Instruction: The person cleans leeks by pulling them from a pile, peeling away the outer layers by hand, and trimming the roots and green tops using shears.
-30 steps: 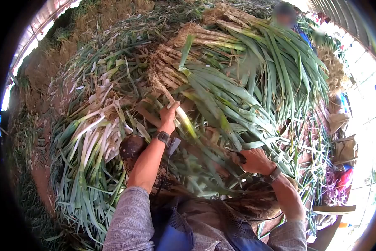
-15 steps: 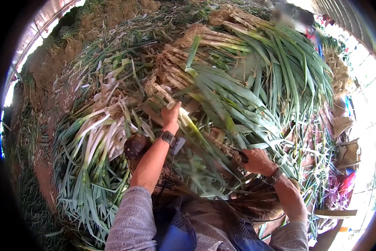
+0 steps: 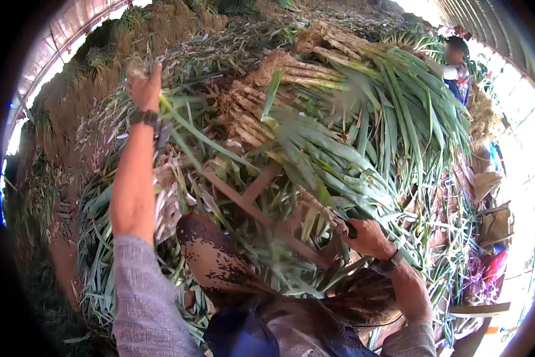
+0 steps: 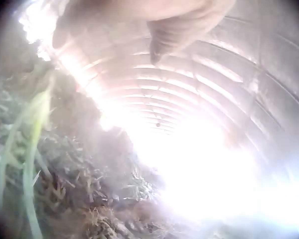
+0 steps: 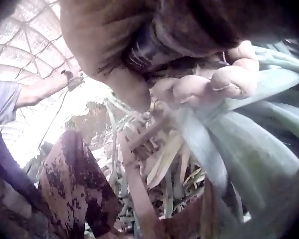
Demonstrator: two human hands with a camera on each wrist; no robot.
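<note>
Two hands (image 3: pixel 144 89) (image 3: pixel 368 239), two wristbands (image 3: pixel 145 118) (image 3: pixel 388 263), two grey sleeves (image 3: pixel 145 297) (image 3: pixel 407 340); leeks (image 3: pixel 422 107) too many to count.

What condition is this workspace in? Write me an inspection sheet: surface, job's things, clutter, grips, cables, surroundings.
Surface: reddish-brown floor, largely covered by greenery.
Job's things: rooted leeks heaped ahead, leaves toward the right.
Clutter: loose leaves beyond; brown bars near the left knee.
Left grip: out at the upper left, appears to hold one leek.
Right grip: fingers curled round a dark handle.
Cables: thin cable hangs from the left wrist.
Surroundings: arched roof; another person at upper right.
</note>
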